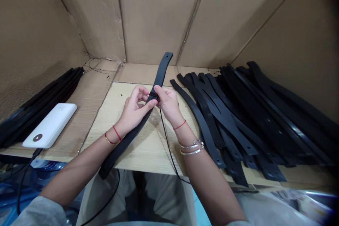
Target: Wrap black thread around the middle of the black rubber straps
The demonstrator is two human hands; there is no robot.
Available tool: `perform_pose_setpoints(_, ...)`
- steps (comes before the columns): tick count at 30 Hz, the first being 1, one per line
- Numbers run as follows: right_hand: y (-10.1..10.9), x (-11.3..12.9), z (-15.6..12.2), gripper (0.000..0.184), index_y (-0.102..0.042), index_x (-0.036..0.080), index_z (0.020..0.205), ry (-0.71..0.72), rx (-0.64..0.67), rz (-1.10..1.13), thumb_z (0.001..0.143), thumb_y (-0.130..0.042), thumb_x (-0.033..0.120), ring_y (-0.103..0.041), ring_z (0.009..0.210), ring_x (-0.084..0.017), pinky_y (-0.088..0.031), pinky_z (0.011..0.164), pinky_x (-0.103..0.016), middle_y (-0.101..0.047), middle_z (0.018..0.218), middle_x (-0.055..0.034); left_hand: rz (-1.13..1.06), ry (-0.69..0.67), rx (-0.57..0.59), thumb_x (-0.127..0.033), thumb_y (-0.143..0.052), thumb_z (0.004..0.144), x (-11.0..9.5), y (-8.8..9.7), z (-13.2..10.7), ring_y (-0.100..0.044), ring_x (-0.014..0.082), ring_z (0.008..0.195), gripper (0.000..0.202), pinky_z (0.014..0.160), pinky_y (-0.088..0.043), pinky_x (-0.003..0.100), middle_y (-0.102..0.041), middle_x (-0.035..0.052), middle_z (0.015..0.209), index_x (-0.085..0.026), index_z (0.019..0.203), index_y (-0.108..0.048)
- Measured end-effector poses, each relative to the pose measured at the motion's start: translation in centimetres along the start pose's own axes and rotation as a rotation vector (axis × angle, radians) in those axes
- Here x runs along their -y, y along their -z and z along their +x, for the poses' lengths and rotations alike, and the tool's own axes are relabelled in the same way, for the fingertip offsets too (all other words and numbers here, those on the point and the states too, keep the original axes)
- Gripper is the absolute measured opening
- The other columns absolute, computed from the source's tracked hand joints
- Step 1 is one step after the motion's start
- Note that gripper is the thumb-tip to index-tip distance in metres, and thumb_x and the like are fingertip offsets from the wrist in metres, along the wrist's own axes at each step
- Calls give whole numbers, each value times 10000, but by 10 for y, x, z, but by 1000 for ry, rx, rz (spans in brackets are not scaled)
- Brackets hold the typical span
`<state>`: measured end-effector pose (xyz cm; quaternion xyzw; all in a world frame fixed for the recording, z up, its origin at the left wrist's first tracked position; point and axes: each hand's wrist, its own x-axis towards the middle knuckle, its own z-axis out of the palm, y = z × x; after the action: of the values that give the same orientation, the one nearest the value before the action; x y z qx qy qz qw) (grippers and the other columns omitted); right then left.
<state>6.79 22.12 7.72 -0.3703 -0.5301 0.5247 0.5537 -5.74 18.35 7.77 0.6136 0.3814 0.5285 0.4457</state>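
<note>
A long, curved black strap (161,72) with a small hole near its far end is held up at a slant over the pale wooden board (137,152). My left hand (136,109) grips the strap near its middle, thumb laid along its face. On the other side, my right hand (167,102) pinches a thin black cord (166,136) against the strap. Several turns of this cord wrap around the strap between my two thumbs. From my right hand the cord runs down past the table's front edge. Some fingertips are hidden behind the strap.
Many black straps (225,113) lie heaped on the right. Another dark bundle of strips (60,84) is at the left, beside a white power bank (51,125) with a cable. Cardboard walls (156,17) enclose the back and sides. Thin cord (95,65) lies at the back left.
</note>
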Motion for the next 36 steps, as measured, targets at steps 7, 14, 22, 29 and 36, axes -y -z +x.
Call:
perform_pose_setpoints(7, -1, -4, 0, 561, -351, 141, 572, 6, -13, -1, 711, -624, 610, -252, 408, -18, -155, 404, -186, -277, 464, 44, 94, -36, -126, -419, -644, 735, -3, -3, -4, -532, 62, 745, 347, 569, -415, 124, -560, 43, 846, -123, 869, -524)
perform_pose_setpoints(14, 0, -8, 1, 548, -376, 130, 564, 47, -19, -79, 752, -590, 599, -263, 433, -22, -180, 424, -185, -287, 470, 33, 195, -95, -168, -430, -570, 803, 3, 0, -6, -447, 40, 598, 307, 544, -320, 152, -562, 21, 731, -124, 824, -563)
perform_pose_setpoints(22, -2, -10, 0, 532, -337, 136, 572, 79, -12, -105, 785, -565, 567, -247, 455, -22, -174, 441, -183, -259, 491, 34, 495, -169, -108, -414, -420, 896, -1, 6, -6, -378, 56, 588, 303, 606, -245, 196, -496, 8, 663, -136, 795, -489)
perform_pose_setpoints(29, -5, -12, 0, 537, -311, 144, 563, 45, -53, -34, 780, -566, 564, -240, 434, -23, -167, 421, -186, -255, 484, 34, 551, -236, -60, -376, -373, 917, 1, 8, -4, -400, 66, 601, 280, 619, -251, 204, -488, 11, 666, -140, 806, -475)
perform_pose_setpoints(36, -6, -9, -1, 509, -311, 147, 576, 28, -41, 27, 782, -560, 540, -234, 407, -18, -158, 397, -179, -233, 481, 45, 652, -326, -39, -339, -344, 926, 2, 9, -5, -411, 59, 587, 267, 606, -290, 200, -489, 12, 659, -132, 813, -469)
